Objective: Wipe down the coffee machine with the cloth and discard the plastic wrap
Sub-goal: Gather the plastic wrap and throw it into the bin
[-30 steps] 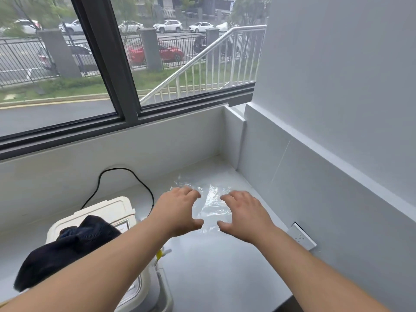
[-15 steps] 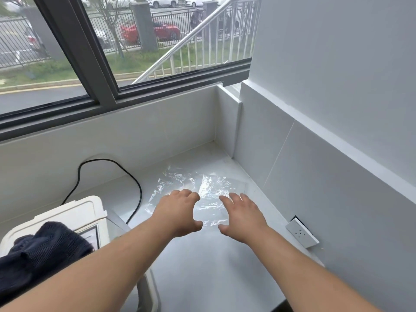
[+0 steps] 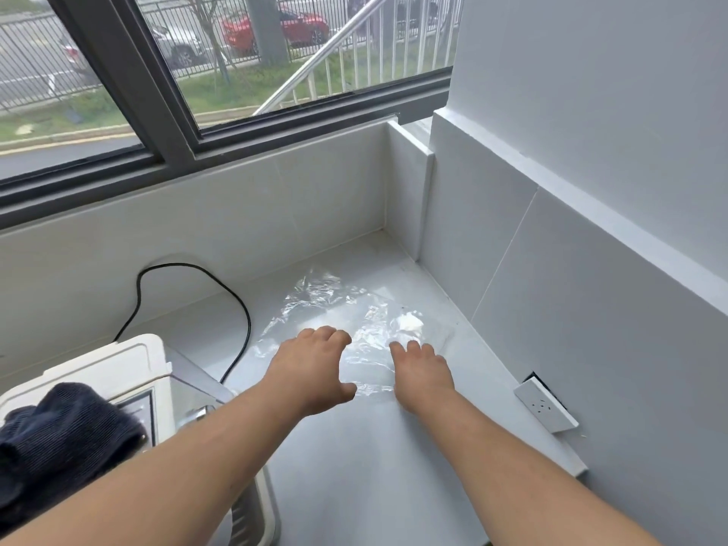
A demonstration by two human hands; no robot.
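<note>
Both hands sit on the plastic wrap, set to gather it up.
The wrap lies flat and crinkled on the bench in the corner under the window. The left hand and right hand press its near edge with fingers arched and thumbs apart, neither gripping yet, likely pinning the slippery film so it can be bunched. The dark cloth is heaped on the coffee machine, freeing both hands.
</note>
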